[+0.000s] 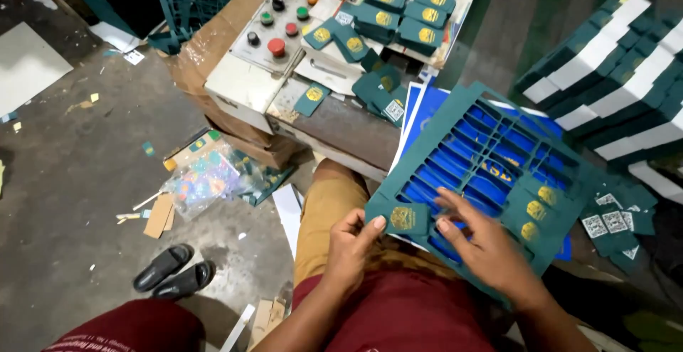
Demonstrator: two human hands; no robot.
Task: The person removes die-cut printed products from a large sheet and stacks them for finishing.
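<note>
A dark green die-cut cardboard sheet [491,114] with rows of punched-out slots lies on my lap and the bench edge, over blue sheets. My left hand [352,245] pinches a small green tag with a gold emblem [407,218] at the sheet's near left corner. My right hand [480,245] rests flat on the sheet with fingers spread, fingertips beside that tag. More green tags [535,213] still sit in the sheet at the right.
Loose green tags [388,11] are heaped on the bench beside a control panel with coloured buttons [277,28]. Stacks of green-and-white card [619,75] stand at the right. Black sandals [174,270], scraps and a plastic bag [210,181] lie on the floor to the left.
</note>
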